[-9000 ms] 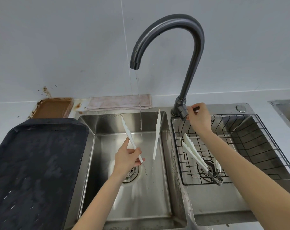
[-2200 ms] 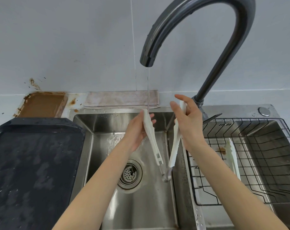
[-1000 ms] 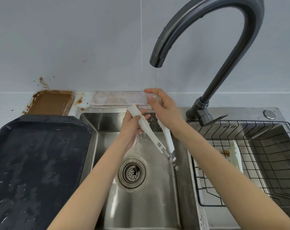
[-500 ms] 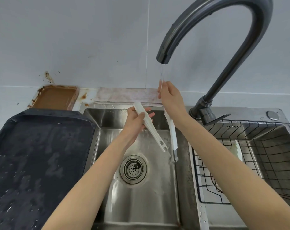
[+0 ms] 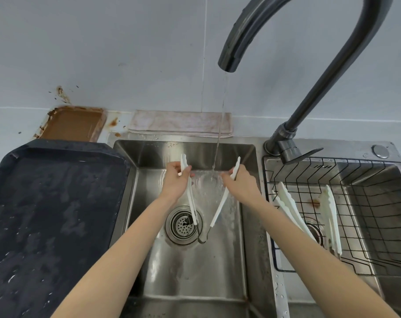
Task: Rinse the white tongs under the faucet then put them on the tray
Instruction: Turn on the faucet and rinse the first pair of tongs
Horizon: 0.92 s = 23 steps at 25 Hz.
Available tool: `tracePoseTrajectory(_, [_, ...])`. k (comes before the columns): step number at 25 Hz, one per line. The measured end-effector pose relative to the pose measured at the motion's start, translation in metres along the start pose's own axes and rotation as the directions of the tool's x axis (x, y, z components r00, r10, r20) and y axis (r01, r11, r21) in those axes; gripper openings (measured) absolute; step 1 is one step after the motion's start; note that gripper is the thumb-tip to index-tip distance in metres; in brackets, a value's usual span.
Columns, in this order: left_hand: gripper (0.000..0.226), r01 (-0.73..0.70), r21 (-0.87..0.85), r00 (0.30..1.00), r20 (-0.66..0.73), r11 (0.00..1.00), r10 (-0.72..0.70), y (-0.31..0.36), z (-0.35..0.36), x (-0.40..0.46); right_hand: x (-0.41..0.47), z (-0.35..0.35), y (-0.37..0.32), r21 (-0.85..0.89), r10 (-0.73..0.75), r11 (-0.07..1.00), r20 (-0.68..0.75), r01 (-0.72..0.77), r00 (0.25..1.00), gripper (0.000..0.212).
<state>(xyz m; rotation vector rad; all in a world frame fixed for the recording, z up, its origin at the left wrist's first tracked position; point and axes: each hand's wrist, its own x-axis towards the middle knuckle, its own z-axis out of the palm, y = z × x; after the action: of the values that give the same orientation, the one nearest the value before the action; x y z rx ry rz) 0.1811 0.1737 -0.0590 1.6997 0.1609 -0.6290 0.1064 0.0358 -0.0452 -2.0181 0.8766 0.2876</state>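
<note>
The white tongs [image 5: 219, 208] hang spread in a V over the left sink basin [image 5: 195, 271], hinge wire pointing down near the drain [image 5: 183, 226]. My left hand [image 5: 175, 183] grips the left arm near its tip and my right hand [image 5: 239, 184] grips the right arm. A thin stream of water falls from the dark curved faucet [image 5: 240, 35] between the two arms and hits the basin floor. The dark wet tray [image 5: 53, 214] lies left of the sink.
A black wire basket [image 5: 366, 226] sits in the right basin with more white tongs [image 5: 293, 214] inside. A folded pinkish cloth [image 5: 181, 123] and a rusty brown dish [image 5: 73, 123] lie along the back wall. The faucet handle [image 5: 309, 152] points right.
Both hands have lowered and moved apart, spreading the tongs wide open. The stream, which ran onto my right hand, now falls between the arms. The view has shifted lower.
</note>
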Motion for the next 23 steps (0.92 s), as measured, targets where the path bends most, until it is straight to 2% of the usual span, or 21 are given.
tracePoseTrajectory(5, [0.015,0.156,0.033,0.987,-0.031,0.987,-0.155,-0.041,0.001,0.01,0.016,0.022,0.019,0.114,0.15,0.981,0.08,-0.159,0.985,0.046])
tracePoseTrajectory(11, [0.021,0.279,0.083,0.959,-0.08,0.957,-0.273,-0.069,0.005,0.018,0.029,0.049,0.042,0.235,0.292,0.912,0.206,-0.337,0.934,0.036])
tracePoseTrajectory(16, [0.034,0.318,0.148,0.948,-0.07,0.936,-0.311,-0.079,0.009,0.023,0.04,0.066,0.058,0.065,0.369,0.921,0.176,-0.385,0.912,0.038])
tracePoseTrajectory(21, [0.039,0.374,0.118,0.927,-0.012,0.92,-0.375,-0.079,0.012,0.029,0.051,0.073,0.061,-0.093,0.357,0.933,0.111,-0.348,0.927,0.041])
tracePoseTrajectory(23, [0.038,0.394,0.115,0.917,0.017,0.912,-0.398,-0.079,0.012,0.027,0.052,0.075,0.063,-0.107,0.357,0.932,0.102,-0.347,0.928,0.039])
